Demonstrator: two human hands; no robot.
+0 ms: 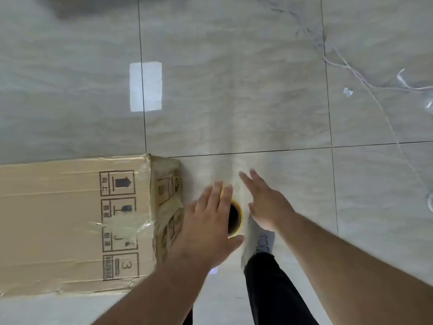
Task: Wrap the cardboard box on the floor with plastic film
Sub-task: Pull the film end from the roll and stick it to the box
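A long cardboard box (70,221) lies on the tiled floor at the left, printed with handling symbols, with clear film or tape over its right end. Just right of that end is a roll of plastic film with a yellow core (235,219), seen end-on with its dark hole facing me. My left hand (208,221) lies against the roll's left side, fingers straight and thumb under the near end. My right hand (264,202) is at the roll's right side with straight, spread fingers. The roll's length is hidden behind my hands and blurred.
My foot in a grey shoe (264,242) and black trouser leg (271,289) stand just below the roll. A thin white cable (365,83) and clear plastic scraps (430,106) lie on the floor at the far right. A bright light reflection (145,86) shows on the tiles.
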